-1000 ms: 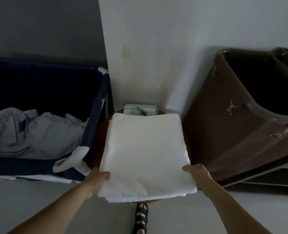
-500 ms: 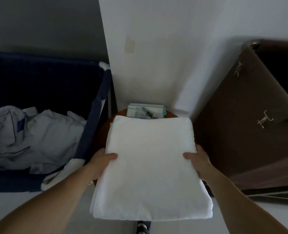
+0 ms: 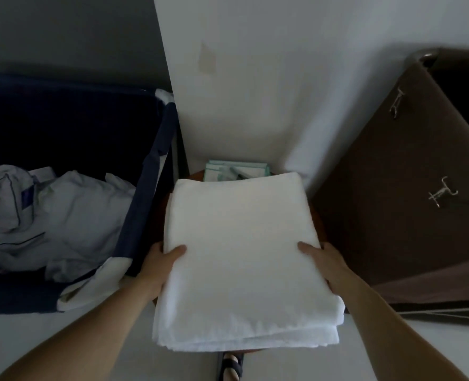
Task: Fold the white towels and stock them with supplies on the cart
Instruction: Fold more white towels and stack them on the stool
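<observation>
A folded white towel (image 3: 241,259), several layers thick, fills the middle of the view over a small round brown table (image 3: 317,218). My left hand (image 3: 161,259) grips its left edge, thumb on top. My right hand (image 3: 324,259) grips the right edge the same way. The towel's near end overhangs the table toward me. Behind its far edge lies a stack of teal-and-white packets (image 3: 236,173) on the table.
A navy laundry bin (image 3: 148,171) with crumpled pale linen (image 3: 49,215) stands on the left. A brown fabric cart bag (image 3: 409,193) with metal clips stands on the right. A white wall is behind the table. My sandalled foot (image 3: 232,365) shows on the pale floor.
Both hands slid from the towel's near corners to its side edges and drew the towel up and toward me. The view shifted slightly right to left.
</observation>
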The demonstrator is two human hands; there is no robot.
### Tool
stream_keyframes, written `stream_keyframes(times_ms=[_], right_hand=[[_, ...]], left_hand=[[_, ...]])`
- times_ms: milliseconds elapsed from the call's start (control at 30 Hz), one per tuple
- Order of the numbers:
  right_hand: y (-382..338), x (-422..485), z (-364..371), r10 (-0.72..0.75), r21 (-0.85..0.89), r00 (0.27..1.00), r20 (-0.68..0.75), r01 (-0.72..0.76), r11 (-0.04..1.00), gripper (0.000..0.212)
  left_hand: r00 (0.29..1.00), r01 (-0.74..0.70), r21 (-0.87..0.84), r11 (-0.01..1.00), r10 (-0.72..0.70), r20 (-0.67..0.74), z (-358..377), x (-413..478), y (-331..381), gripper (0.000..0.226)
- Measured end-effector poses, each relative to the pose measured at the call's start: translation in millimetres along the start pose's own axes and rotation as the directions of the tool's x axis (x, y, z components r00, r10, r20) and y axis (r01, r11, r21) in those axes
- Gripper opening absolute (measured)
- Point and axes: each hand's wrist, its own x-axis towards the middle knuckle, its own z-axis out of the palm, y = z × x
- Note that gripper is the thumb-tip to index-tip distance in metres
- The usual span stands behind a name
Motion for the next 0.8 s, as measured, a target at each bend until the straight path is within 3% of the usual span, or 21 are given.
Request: stream_keyframes(times_ms=[167, 267, 467, 633, 800], right_hand=[[22.8, -26.0, -21.7, 0.113, -0.173, 0.978, 0.175, -0.082, 0.982, 0.038], [34.0, -41.4, -20.4, 0.065, -0.283, 0.994, 0.093, -0.037, 0.958, 0.045], [30.8, -51.5, -32.1, -0.156, -0.276, 0.988, -0.003, 0.149, 0.949, 0.05], [85.8, -44.3, -7.3, -0.122, -0.534, 0.991, -0.05, 0.076, 0.842, 0.061], [89.1, -41.4, -0.6, -0.246, -0.602, 0.952, -0.183, 0.089, 0.794, 0.056]], left_hand=[[1.0, 0.009, 0.104, 0.995, -0.009, -0.005, -10.1, -32.6, -23.2, 0.056], [1.0, -0.02, 0.209, 0.978, 0.022, -0.007, -10.8, -54.1, -35.2, 0.048], [0.939, -0.273, 0.444, 0.853, 0.336, -0.068, -7.9, -59.5, -15.0, 0.026], [0.974, -0.169, 0.511, 0.843, 0.221, -0.042, -8.9, -52.5, -56.3, 0.04], [0.926, -0.29, 0.496, 0.819, 0.372, -0.072, -1.8, -42.8, -46.9, 0.045]])
